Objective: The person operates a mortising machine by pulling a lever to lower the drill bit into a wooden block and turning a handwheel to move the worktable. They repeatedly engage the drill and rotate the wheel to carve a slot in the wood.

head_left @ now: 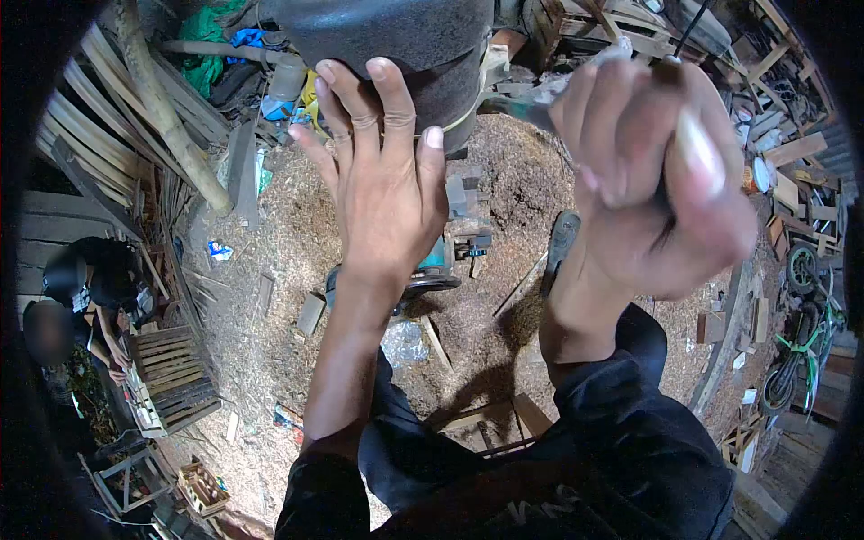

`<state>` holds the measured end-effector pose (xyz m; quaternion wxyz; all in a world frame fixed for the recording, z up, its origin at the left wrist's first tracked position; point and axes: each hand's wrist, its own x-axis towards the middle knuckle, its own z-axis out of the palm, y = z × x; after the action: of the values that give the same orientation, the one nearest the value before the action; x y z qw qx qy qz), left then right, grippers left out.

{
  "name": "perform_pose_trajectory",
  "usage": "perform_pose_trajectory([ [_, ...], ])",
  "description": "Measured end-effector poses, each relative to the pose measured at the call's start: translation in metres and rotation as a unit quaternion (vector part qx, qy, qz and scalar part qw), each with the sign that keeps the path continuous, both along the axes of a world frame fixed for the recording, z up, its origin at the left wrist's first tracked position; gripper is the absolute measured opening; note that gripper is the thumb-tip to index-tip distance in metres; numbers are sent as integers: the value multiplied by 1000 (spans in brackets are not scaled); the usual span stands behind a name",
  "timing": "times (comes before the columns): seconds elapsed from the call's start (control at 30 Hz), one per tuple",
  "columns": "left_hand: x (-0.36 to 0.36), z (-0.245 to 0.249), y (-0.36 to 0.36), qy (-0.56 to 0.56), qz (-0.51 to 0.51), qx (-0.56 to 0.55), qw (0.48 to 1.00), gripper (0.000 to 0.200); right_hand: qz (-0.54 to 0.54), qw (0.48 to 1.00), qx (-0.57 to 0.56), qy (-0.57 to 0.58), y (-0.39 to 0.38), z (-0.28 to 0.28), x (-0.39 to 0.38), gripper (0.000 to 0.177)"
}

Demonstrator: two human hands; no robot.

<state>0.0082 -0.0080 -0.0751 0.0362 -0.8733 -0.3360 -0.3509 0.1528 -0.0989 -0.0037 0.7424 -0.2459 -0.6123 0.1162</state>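
Observation:
A large dark, rounded vessel-like object [387,36] fills the top middle, with a pale yellow line along its lower right side. My left hand [382,189] lies open over its lower part, fingers spread and palm down. To the right, close to the camera, my right hand [648,171] is curled into a fist and slightly blurred. From the top of that fist sticks a thin dark rod [691,34]; its other end is hidden in the fingers. Between the two hands, a flat greyish piece [522,106] shows beside the dark object.
Wood shavings [513,171] cover the ground. A green power tool [436,261] lies below my left hand. A sandal [562,238] shows near my right forearm. Long boards [99,126] and a pole [166,108] lean at left. People sit by a slatted crate [171,369]; a small green bike [796,346] stands right.

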Motion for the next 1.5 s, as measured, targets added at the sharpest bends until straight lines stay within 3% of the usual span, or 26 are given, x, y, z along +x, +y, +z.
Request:
perform_pose_trajectory([
  [0.17, -1, -4, 2, -37, -23, -8, 999, 72, -87, 996, -5, 4, -20, -22, -14, 36],
  [0.43, 0, -11, 1, -30, -23, 0, 999, 74, -16, 996, 35, -80, -44, -59, -13, 48],
  [0.63, -4, 0, -4, 13, -2, -1, 1000, 75, -71, 996, 19, -45, -44, -60, -22, 36],
  [0.83, -14, 10, -16, -12, -11, -28, 999, 74, -86, 996, -7, -20, -40, -56, -20, 46],
  [0.93, -33, 16, -23, -21, -15, -65, 998, 75, -191, 979, 16, 67, -26, -56, -30, 47],
  [1.07, -63, -4, -36, -39, 8, -120, 992, 78, -340, 940, 42, -14, -3, -22, -25, 46],
  [1.17, -87, -22, -53, -44, 27, -165, 985, 74, -394, 912, -22, -115, -12, -32, -17, 44],
  [1.27, -116, -83, -58, -34, 49, -171, 983, 65, -306, 920, -195, -149, -39, -87, -29, 41],
  [1.3, -125, -109, -56, -21, 62, -140, 988, 60, -282, 905, -275, -162, -48, -118, -31, 40],
  [1.33, -132, -115, -63, -18, 84, -276, 957, 55, -260, 877, -370, -162, -49, -172, -29, 41],
  [1.37, -139, -121, -72, -14, 103, -407, 907, 51, -188, 840, -457, -226, -67, -187, -35, 44],
  [1.4, -150, -159, -71, 37, 129, -389, 911, 44, -87, 713, -540, -440, -69, -209, -34, 44],
  [1.43, -160, -209, -67, 88, 154, -370, 912, 38, 24, 529, -580, -619, -72, -227, -35, 44],
  [1.5, -166, -264, -69, 139, 165, -403, 889, 37, 95, 542, -585, -596, -79, -225, -58, 39],
])
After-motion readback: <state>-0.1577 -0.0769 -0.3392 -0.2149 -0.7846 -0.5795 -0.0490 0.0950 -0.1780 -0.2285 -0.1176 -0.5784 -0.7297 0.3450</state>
